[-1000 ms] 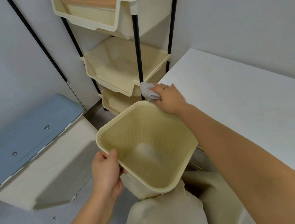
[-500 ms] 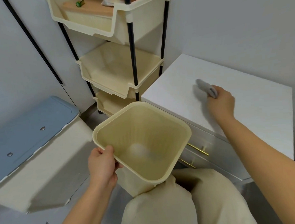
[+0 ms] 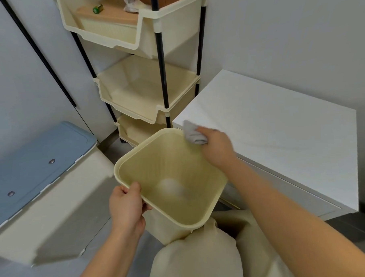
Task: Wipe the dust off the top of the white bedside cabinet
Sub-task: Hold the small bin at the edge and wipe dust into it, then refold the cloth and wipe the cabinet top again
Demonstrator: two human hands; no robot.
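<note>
The white bedside cabinet (image 3: 277,121) stands at the right against the wall, its top bare. My right hand (image 3: 217,147) grips a small grey cloth (image 3: 193,133) at the cabinet's front left corner, right over the rim of a cream plastic bin (image 3: 170,176). My left hand (image 3: 126,207) holds the bin by its near left rim and keeps it just below the cabinet's edge. A pale blurred clump lies at the bottom of the bin.
A cream three-tier rack (image 3: 146,85) with black poles stands behind the bin; its top tray holds small items. A box with a blue lid (image 3: 36,163) sits at the left. My knees in beige trousers (image 3: 203,259) are below the bin.
My right hand swept the cloth from the middle of the cabinet top back to its front left corner over the bin. The bin stayed in my left hand.
</note>
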